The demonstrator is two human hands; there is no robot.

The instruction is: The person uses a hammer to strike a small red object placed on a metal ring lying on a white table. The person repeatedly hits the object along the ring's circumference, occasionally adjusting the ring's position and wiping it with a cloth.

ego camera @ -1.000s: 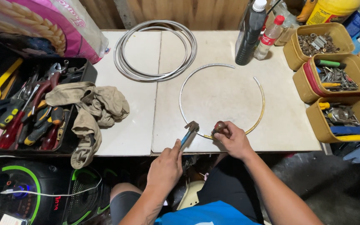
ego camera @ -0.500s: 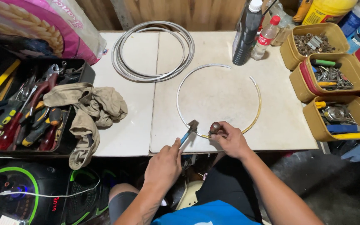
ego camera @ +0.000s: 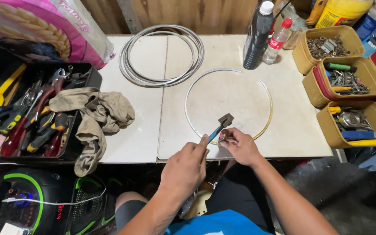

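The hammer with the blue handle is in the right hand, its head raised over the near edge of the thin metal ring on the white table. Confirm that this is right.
One detail is wrong: the head view shows the hammer in the left hand, not the right. The right hand pinches a small part at the thin metal ring. The rest holds: blue handle, head raised over the ring's near edge on the white table.

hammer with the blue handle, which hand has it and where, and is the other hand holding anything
The left hand grips the small blue-handled hammer at its handle's lower end. The right hand pinches the thin metal ring at its near edge on the white table.
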